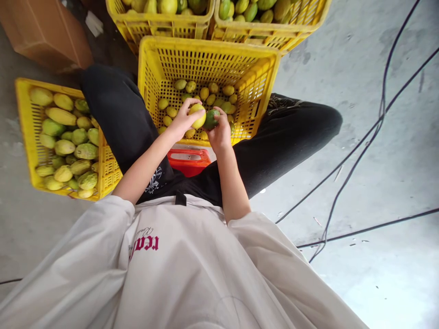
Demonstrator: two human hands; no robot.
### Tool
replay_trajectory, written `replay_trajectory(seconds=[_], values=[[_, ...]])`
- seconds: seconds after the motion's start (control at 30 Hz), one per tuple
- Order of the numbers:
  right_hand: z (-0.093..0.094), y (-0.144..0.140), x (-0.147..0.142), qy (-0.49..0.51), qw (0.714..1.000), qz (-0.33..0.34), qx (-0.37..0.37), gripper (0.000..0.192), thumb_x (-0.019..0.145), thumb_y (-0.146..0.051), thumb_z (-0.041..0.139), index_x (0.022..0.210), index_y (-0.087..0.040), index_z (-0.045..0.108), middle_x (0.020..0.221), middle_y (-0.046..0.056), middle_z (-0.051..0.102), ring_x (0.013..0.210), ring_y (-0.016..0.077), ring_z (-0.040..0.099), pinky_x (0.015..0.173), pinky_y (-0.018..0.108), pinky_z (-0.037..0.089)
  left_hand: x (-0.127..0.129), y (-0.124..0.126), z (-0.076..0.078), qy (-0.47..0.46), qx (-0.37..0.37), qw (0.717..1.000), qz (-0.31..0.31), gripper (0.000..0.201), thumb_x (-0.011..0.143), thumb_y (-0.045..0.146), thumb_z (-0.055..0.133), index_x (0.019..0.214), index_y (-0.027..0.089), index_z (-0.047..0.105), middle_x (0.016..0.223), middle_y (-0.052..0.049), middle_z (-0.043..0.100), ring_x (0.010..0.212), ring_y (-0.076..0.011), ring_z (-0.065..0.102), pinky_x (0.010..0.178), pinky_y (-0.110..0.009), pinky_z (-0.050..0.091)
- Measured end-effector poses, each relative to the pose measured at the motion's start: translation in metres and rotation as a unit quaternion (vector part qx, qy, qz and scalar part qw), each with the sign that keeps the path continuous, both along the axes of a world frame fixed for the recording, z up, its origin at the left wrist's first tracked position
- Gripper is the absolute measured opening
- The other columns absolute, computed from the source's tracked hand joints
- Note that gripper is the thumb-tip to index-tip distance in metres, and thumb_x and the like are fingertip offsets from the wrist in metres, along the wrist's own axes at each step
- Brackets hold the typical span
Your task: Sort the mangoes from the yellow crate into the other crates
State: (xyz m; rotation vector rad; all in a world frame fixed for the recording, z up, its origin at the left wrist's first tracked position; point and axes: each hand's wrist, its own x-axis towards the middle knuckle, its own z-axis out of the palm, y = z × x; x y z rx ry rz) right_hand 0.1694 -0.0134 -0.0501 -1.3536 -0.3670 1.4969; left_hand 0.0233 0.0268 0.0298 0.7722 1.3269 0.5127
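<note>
Person sits w/ knees apart on a red stool (188,161), looking down at a grey concrete floor (377,151), dusty and stained. Black cables (356,157) run across the floor on the right side, crossing each other near the knee.

Left hand (181,121) is closed around a yellow fruit (198,115), fingers curled over its top. Right hand (219,130) grips a green fruit (211,119), thumb and fingers wrapped on it. The two fruits touch each other, held just above the near edge of the middle crate (267,73).

That yellow plastic crate stands btwn the legs, slotted walls, only a shallow layer of small yellow-green fruit on its bottom. Side crate (24,123) sits on the floor to the left, beside the left thigh, heaped w/ bigger green and yellow fruit. Two more yellow crates (302,23) stand behind the middle one, both full of fruit, cut off by the frame top.

Brown cardboard box (44,32) in the top left corner, behind the side crate. Light comes in bright at the bottom right of the floor.
</note>
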Motion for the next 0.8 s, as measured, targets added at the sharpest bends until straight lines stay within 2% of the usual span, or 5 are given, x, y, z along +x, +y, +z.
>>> replay_trajectory(seconds=[0.1, 0.27, 0.5, 0.63, 0.8], values=[[0.007, -0.004, 0.002, -0.019, 0.999, 0.027, 0.007, 0.039, 0.092, -0.053, 0.081, 0.121, -0.035, 0.061, 0.122, 0.003, 0.073, 0.133, 0.0289, 0.07, 0.101, 0.047, 0.07, 0.001, -0.005, 0.002, 0.017, 0.037, 0.999, -0.004, 0.027, 0.106, 0.047, 0.081, 0.127, 0.036, 0.067, 0.124, -0.002, 0.077, 0.138, -0.0287, 0.06, 0.124, -0.054, 0.051], [0.022, -0.008, -0.003, -0.023, 1.0, 0.009, 0.009, 0.038, 0.09, -0.05, 0.085, 0.113, -0.035, 0.059, 0.121, 0.0, 0.074, 0.129, 0.027, 0.073, 0.09, 0.04, 0.072, 0.006, -0.009, 0.002, -0.017, 0.064, 0.998, 0.019, 0.019, 0.107, 0.015, 0.074, 0.106, 0.026, 0.059, 0.126, -0.002, 0.07, 0.129, -0.0211, 0.06, 0.116, -0.041, 0.056], [0.032, -0.006, -0.008, -0.018, 1.0, 0.011, -0.013, 0.038, 0.091, -0.05, 0.086, 0.111, -0.035, 0.058, 0.12, 0.0, 0.074, 0.126, 0.0256, 0.075, 0.087, 0.038, 0.073, 0.006, -0.009, -0.008, 0.016, 0.069, 0.997, 0.005, 0.022, 0.102, 0.018, 0.074, 0.117, 0.027, 0.061, 0.131, -0.004, 0.068, 0.125, -0.0214, 0.068, 0.106, -0.035, 0.059], [0.022, -0.008, -0.008, -0.018, 0.999, 0.023, -0.025, 0.044, 0.089, -0.059, 0.088, 0.114, -0.036, 0.059, 0.122, 0.0, 0.075, 0.129, 0.0268, 0.075, 0.084, 0.037, 0.072, 0.007, -0.011, -0.012, 0.031, 0.064, 0.997, 0.006, 0.03, 0.101, 0.018, 0.076, 0.126, 0.029, 0.063, 0.13, -0.004, 0.068, 0.126, -0.021, 0.069, 0.108, -0.034, 0.058], [-0.007, -0.01, 0.0, -0.031, 0.999, 0.011, -0.016, 0.04, 0.095, -0.061, 0.079, 0.117, -0.035, 0.058, 0.12, 0.001, 0.072, 0.131, 0.0254, 0.069, 0.093, 0.039, 0.071, 0.01, -0.008, -0.015, 0.021, -0.014, 1.0, 0.019, 0.018, 0.11, 0.025, 0.068, 0.127, 0.027, 0.062, 0.123, -0.006, 0.069, 0.121, -0.0239, 0.073, 0.101, -0.038, 0.06]])
